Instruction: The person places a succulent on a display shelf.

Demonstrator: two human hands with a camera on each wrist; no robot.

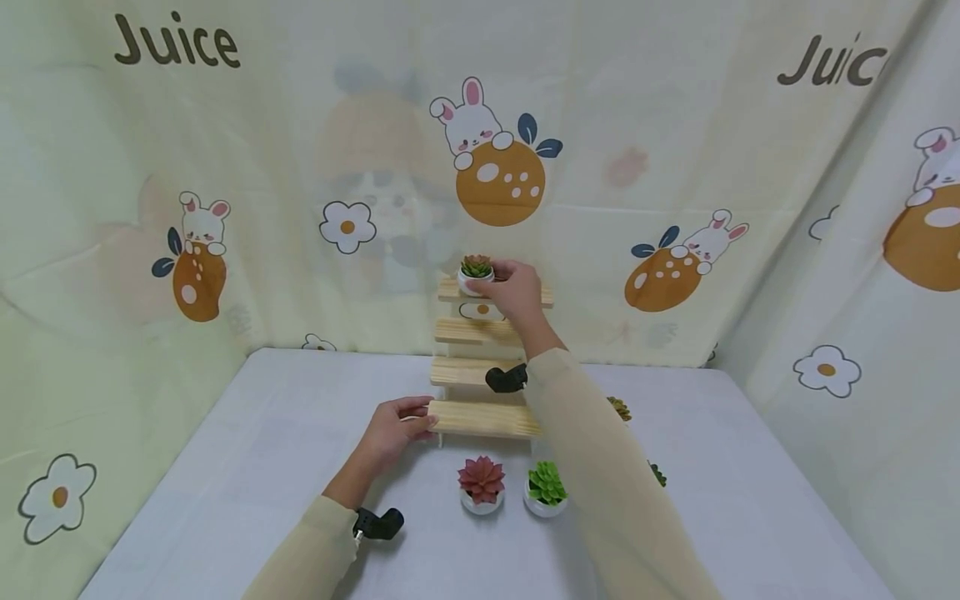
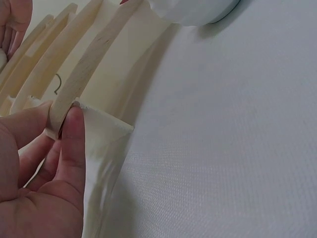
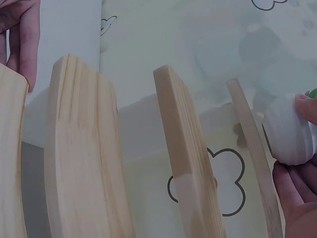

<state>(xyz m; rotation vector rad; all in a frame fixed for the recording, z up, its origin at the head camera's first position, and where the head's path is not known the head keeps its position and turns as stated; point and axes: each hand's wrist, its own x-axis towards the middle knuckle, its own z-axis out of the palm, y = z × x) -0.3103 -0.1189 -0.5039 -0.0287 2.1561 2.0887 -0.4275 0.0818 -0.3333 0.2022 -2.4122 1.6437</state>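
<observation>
A tiered wooden shelf stand stands at the back of the table. My right hand grips the white pot of a red-tipped green succulent at the left part of the top tier. In the right wrist view the white pot is beside the top board, between thumb and fingers; whether it touches the board I cannot tell. My left hand pinches the left end of the lowest board between thumb and fingers.
In front of the stand, a red succulent and a bright green one sit in white pots. Two more plants show partly behind my right sleeve. A printed curtain hangs behind the table.
</observation>
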